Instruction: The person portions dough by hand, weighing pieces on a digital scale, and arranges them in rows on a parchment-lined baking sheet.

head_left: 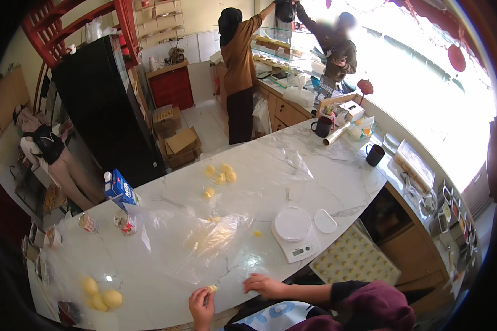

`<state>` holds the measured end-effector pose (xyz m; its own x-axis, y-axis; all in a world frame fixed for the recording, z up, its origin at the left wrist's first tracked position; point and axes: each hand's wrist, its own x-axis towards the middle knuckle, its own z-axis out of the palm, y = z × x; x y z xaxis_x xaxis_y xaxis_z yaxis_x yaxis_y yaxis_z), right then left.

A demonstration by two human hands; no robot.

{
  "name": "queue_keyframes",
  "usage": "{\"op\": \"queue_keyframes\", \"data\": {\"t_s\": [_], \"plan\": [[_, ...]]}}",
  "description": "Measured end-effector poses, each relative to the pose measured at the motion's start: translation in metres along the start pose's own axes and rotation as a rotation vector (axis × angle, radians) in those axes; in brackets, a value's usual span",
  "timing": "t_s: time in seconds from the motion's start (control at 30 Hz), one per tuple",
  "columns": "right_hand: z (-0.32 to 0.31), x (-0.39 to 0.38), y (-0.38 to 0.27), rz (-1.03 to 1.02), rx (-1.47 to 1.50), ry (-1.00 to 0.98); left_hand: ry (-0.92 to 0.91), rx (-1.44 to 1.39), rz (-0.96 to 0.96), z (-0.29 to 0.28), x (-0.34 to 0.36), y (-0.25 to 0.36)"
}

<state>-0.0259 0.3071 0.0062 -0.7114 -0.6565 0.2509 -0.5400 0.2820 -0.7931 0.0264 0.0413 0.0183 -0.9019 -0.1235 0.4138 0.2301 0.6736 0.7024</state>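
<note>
My left hand (pixel 202 309), at the front edge of the marble-patterned counter (pixel 165 300), pinches a small piece of yellow dough (pixel 212 289) between thumb and fingertips. To its right, my right hand (pixel 265 287) hovers by the counter with its fingers stretched toward the left and nothing seen in them. A tiny yellow dough bit (pixel 258 233) lies beyond the hands. Larger dough balls (pixel 113 299) sit in a group at the left, and another group of dough balls (pixel 226 173) rests farther back. Clear plastic sheeting (pixel 171 243) covers part of the counter.
A white kitchen scale (pixel 294 234) stands right of centre beside a white lid (pixel 325 221). Low at the right is a tray (pixel 389 270) of small dough balls. A blue carton (pixel 120 190) and dark mugs (pixel 375 155) stand farther off. Two people pass a black bag (pixel 285 11) over a glass display case.
</note>
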Motion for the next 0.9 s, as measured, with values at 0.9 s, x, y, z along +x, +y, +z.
{"op": "queue_keyframes", "data": {"t_s": [0.9], "plan": [[-0.001, 0.047, -0.009, 0.54, -0.048, 0.608, -0.094, -0.118, 0.049, -0.002, 0.008, 0.002]]}}
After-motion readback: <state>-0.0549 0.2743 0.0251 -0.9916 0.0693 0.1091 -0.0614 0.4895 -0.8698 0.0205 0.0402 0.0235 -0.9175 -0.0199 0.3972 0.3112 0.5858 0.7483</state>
